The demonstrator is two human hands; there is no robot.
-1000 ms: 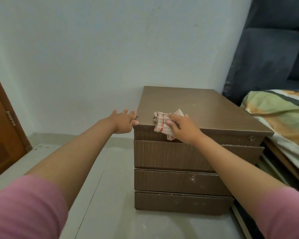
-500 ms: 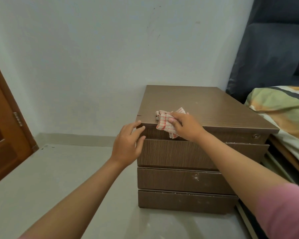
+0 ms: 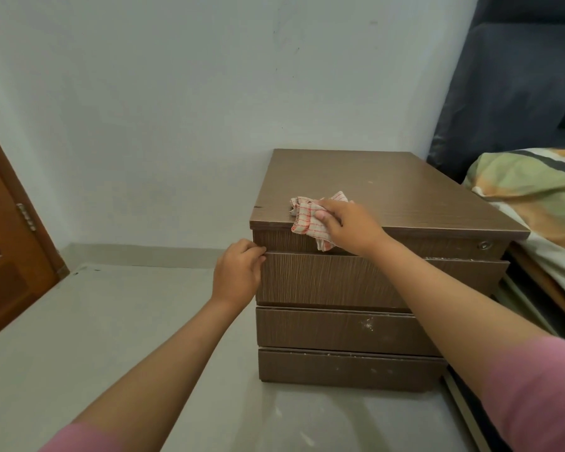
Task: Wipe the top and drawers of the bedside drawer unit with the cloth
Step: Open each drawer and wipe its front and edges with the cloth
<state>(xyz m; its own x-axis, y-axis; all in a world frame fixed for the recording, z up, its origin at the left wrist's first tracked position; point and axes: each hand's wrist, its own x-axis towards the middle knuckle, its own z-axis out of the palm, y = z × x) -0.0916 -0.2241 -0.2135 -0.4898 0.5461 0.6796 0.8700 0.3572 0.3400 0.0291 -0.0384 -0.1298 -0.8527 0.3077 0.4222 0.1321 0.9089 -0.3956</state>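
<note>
Nearest the camera, two pink sleeves and bare forearms reached out over the floor. The left hand sat at the left front corner of the bedside drawer unit, its fingers curled in at the gap above the top drawer, apparently hooking that edge, though the grip itself was hidden. Below it the middle drawer and the bottom drawer were closed, their fronts speckled with pale marks. A little further on, the right hand clasped the checked cloth, bunched at the front left edge of the top and hanging over the lip. To do this well, I'd judge she should pull the drawer straight, not from one corner alone, and spread the cloth flatter before sweeping. Beyond lay the bare top, faint specks on it, then the wall. To the right, the bed; to the left, a wooden door.
</note>
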